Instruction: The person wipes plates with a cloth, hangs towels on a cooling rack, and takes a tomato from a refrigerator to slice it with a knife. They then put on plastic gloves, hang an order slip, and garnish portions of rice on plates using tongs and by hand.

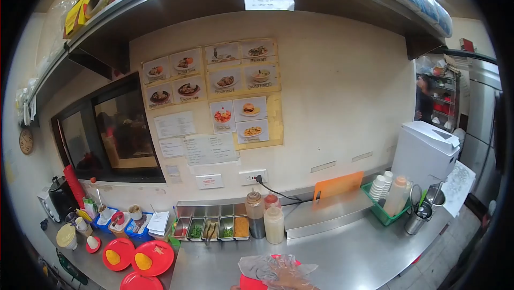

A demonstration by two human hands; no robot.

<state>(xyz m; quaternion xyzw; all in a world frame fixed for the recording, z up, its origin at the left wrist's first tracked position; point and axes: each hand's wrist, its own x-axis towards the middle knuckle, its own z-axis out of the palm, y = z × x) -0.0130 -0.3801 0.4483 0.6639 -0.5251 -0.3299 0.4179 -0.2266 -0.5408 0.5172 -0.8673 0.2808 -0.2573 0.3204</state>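
At the bottom edge of the head view, my right hand (292,278) is inside loose, clear plastic that looks like a disposable glove (257,265). It is over a red plate (251,283), and the crumpled plastic hides how its fingers are set. Only a sliver of my left hand (235,288) shows, beside the plate's left edge; its fingers are out of sight. Whatever the plate holds is covered by the plastic and my hand. Behind my hands stand squeeze bottles (274,226) and a row of metal topping pans (211,228).
To the left, red plates (160,250) carry mounds of yellow food (143,261). A green basket (386,216) with cups and a bottle stands right, near a utensil holder (415,223) and white appliance (425,151). An orange board (338,184) leans on the wall beneath an overhead shelf (332,25).
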